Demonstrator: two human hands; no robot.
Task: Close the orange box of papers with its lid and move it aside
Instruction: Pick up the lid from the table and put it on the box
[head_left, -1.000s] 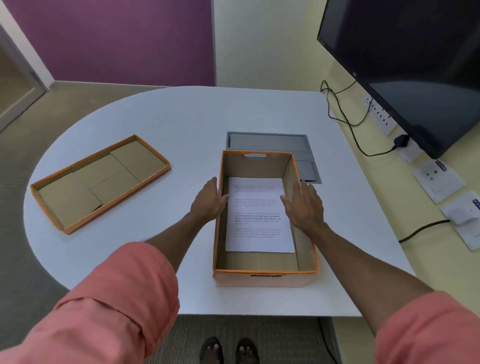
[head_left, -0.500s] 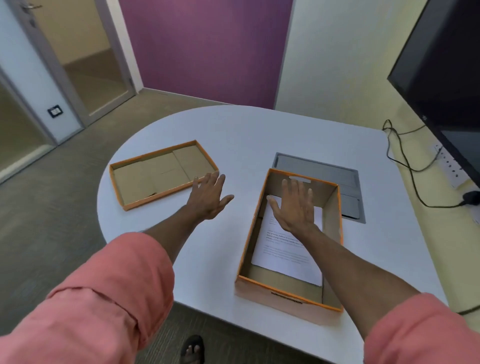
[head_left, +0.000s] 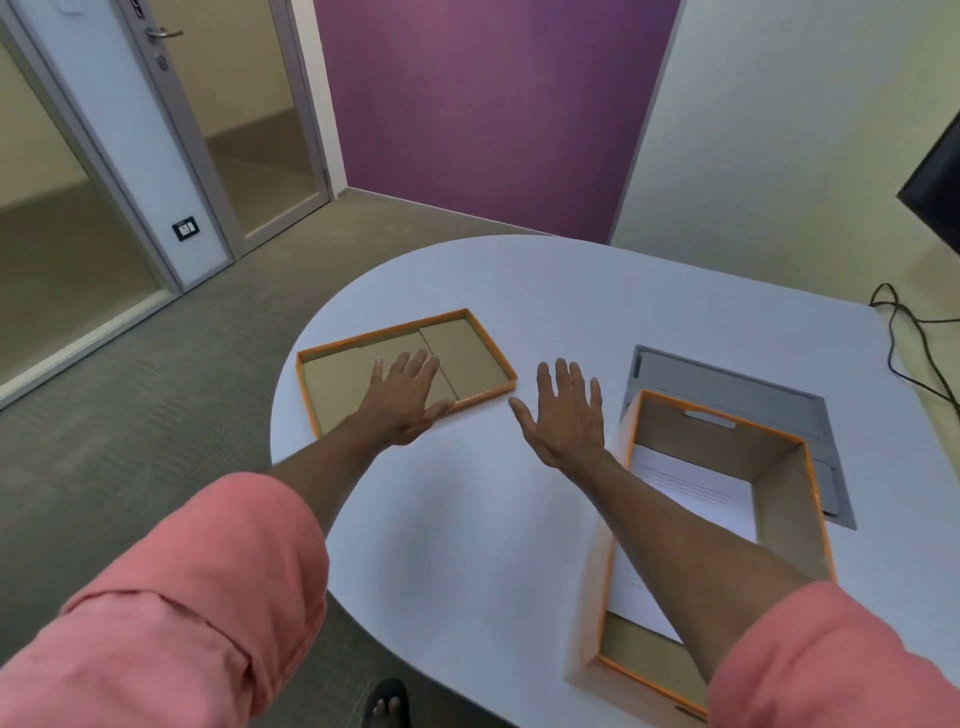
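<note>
The orange box (head_left: 779, 499) stands uncovered at the right of the white table (head_left: 571, 291), with white printed papers (head_left: 696, 488) lying inside it. Its lid (head_left: 467, 353), orange-rimmed with a brown cardboard inside, lies upside down at the table's left. My left hand (head_left: 402, 397) hovers flat over the lid's near part, fingers spread, holding nothing. My right hand (head_left: 566, 415) is spread over bare table between lid and box, empty. My right forearm crosses over the box's left wall.
A grey hatch panel (head_left: 727, 384) is set into the table behind the box. Black cables (head_left: 904, 332) hang at the table's far right edge, and a dark screen corner (head_left: 935, 192) shows at far right. Glass doors and carpet lie to the left.
Both hands left the box and swung left toward the lid. My left hand now sits over the lid; my right hand came out of the box. The view turned left.
</note>
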